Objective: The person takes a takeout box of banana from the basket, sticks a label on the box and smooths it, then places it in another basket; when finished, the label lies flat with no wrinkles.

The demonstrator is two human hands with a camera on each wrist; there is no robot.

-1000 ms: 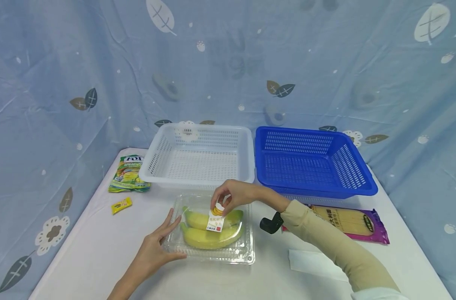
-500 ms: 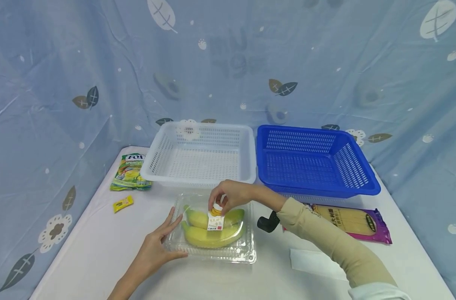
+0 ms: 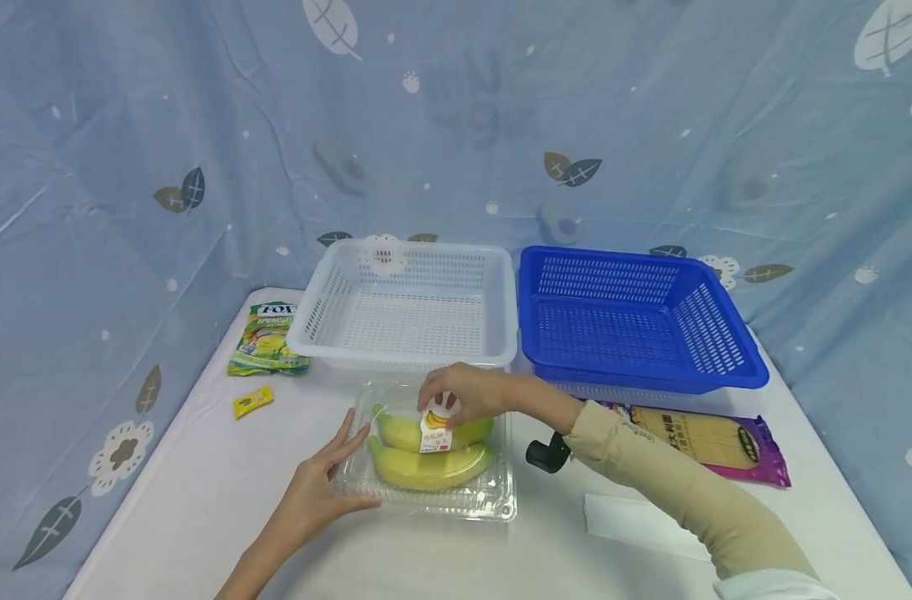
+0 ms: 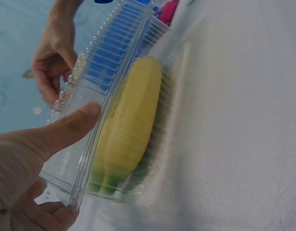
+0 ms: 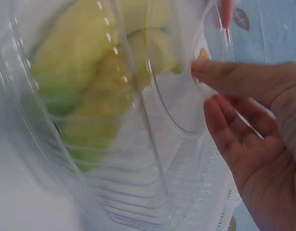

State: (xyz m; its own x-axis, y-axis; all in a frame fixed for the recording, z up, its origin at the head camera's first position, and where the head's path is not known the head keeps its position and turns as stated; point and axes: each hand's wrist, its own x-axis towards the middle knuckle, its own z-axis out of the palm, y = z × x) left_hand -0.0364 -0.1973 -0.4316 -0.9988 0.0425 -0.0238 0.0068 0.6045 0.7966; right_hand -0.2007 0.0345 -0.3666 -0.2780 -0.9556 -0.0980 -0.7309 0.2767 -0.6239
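A clear plastic clamshell box with two bananas inside lies on the table, lid down over them. My left hand holds its left side, the thumb at the front edge and the fingers further back; the left wrist view shows the thumb on the box's rim. Over the lid, my right hand pinches the top of a white label printed with yellow bananas. In the right wrist view that label is seen edge-on between thumb and fingertips. Whether its lower end touches the lid is unclear.
Behind the box stand a white basket and a blue basket. Green snack packets and a small yellow sachet lie left. A noodle pack, a white paper strip and a black object are right.
The right hand has come slightly lower over the lid with the label, which now looks straighter and shorter. The left hand keeps its place on the box. The head view has shifted a little.
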